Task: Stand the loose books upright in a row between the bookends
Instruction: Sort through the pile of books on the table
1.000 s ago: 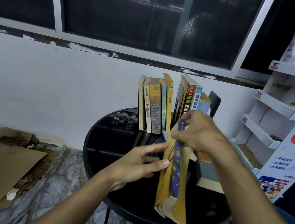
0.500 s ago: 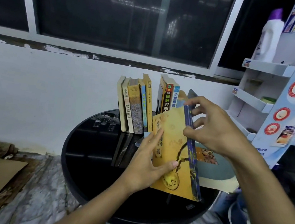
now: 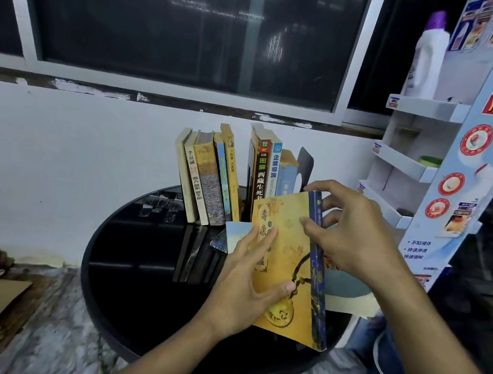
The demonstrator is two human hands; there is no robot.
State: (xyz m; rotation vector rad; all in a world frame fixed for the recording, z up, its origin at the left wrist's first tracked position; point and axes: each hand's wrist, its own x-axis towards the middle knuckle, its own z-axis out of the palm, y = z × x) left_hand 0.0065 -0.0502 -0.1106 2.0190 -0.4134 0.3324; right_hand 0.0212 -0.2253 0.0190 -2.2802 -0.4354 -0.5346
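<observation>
Yellow book (image 3: 286,254) now upright on table (image 3: 142,267), both hands' grip holding.

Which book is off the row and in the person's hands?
The yellow book with the dark blue spine, held by the left hand and the right hand; the others stand upright by the black bookend.

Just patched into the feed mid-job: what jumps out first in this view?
The yellow book with a blue spine dominates the centre, held upright over the round black table by both hands: the left hand flat on its cover, the right hand gripping the spine edge. Behind it, a row of upright books stands at the table's far edge, with a gap in the middle and a dark bookend at its right end.
</observation>
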